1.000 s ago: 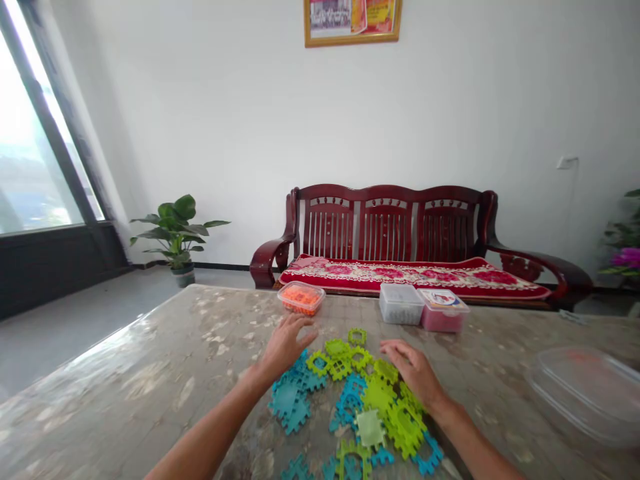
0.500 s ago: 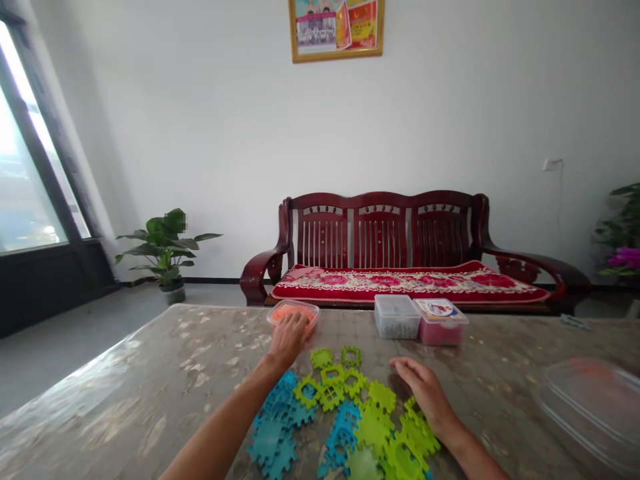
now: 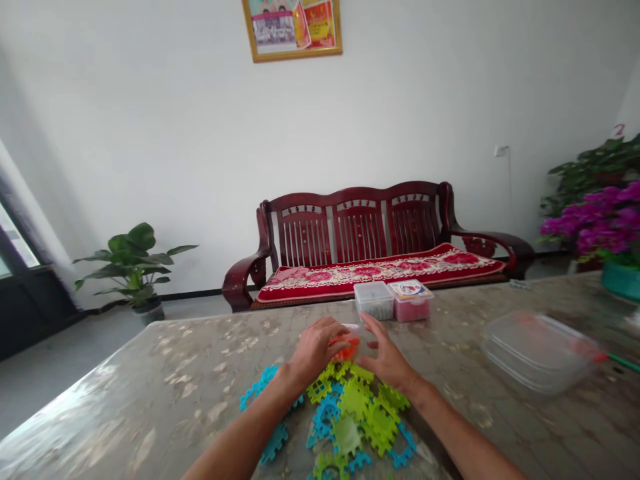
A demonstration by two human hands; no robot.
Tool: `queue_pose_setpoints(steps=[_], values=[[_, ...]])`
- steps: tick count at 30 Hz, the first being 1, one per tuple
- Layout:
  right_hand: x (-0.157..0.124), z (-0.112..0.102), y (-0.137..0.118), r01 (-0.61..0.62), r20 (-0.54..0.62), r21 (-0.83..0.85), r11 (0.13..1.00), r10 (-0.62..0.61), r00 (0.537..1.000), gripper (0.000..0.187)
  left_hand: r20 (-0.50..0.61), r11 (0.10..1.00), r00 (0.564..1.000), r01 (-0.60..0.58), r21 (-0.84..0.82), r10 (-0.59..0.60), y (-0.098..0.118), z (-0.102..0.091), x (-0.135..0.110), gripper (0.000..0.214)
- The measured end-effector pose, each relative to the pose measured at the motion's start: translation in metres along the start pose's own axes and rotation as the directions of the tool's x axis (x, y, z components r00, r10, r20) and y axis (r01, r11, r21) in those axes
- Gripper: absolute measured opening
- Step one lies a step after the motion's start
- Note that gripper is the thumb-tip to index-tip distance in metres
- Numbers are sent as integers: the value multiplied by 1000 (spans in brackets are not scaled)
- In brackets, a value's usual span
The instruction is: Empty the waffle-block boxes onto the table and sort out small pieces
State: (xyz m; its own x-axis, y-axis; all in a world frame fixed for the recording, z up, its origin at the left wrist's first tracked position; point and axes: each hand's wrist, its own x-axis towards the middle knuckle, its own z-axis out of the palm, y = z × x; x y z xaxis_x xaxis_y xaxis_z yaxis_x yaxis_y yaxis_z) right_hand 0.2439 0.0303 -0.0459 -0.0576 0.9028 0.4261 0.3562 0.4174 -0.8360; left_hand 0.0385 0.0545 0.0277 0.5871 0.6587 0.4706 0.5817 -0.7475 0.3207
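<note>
A small clear plastic box with orange pieces [image 3: 349, 347] stands just beyond the pile, largely covered by my hands. My left hand [image 3: 320, 348] is curled over its left side, closed on it, the fingertips partly hidden. My right hand [image 3: 387, 358] is at the box's right, thumb and fingers apart, with nothing seen in it; whether it touches the box I cannot tell. Closer to me lies a heap of green toothed plastic building pieces [image 3: 353, 400]. Blue toothed pieces [image 3: 325, 417] lie among and beside them, some hidden under my left forearm.
Behind my hands stand a clear lidded box [image 3: 373, 303] and a box with pink contents [image 3: 413, 307]. A large clear plastic container [image 3: 537, 350] lies at right on the patterned table [image 3: 200, 373]. A flower pot [image 3: 623, 280] stands at the far right; a wooden bench [image 3: 360, 213] is beyond.
My left hand and the orange-filled box have moved right and nearer the pile. My right hand has come inward beside the box, fingers now spread. The view has turned right.
</note>
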Motion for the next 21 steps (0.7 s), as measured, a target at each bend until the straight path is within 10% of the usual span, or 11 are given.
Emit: queue_pose_setpoints(steps=[5, 12, 21], values=[[-3, 9, -14, 134, -25, -152, 979, -139, 990, 54, -24, 964, 995, 86, -251, -95, 10, 16, -2, 23], [-6, 1, -11, 151, -70, -50, 987, -154, 986, 11, -187, 827, 893, 277, -489, -410, -48, 23, -28, 83], [-5, 2, 3, 51, -133, 214, 976, -22, 991, 25, 200, 343, 859, 387, -856, -471, -52, 13, -57, 117]])
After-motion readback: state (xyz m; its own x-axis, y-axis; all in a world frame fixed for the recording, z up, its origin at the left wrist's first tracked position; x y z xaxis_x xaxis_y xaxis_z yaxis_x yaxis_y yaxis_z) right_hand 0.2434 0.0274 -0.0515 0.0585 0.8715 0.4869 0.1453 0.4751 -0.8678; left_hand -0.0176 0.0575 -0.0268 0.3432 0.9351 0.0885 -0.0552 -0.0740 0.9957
